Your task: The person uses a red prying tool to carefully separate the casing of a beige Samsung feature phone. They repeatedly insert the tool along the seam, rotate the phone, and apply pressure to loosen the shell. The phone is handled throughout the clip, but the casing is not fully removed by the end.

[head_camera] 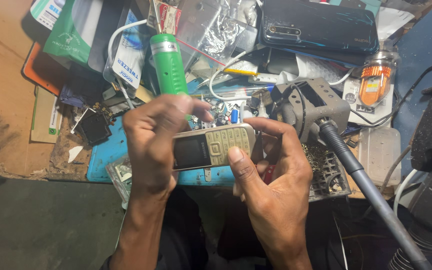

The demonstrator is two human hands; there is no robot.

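Both hands, left hand (151, 145) and right hand (276, 185), grip a small beige keypad phone (211, 146) above the cluttered workbench (6, 75), fingers clamped on its ends, screen up for viewing.

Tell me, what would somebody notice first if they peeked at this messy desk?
Probably the small beige keypad phone in the middle, held between the left hand and the right hand, whose thumb rests on its keys. Just behind it a bright green tool handle stands out of the clutter. At the top right lies a dark smartphone, and a grey soldering iron slants down from its metal stand.
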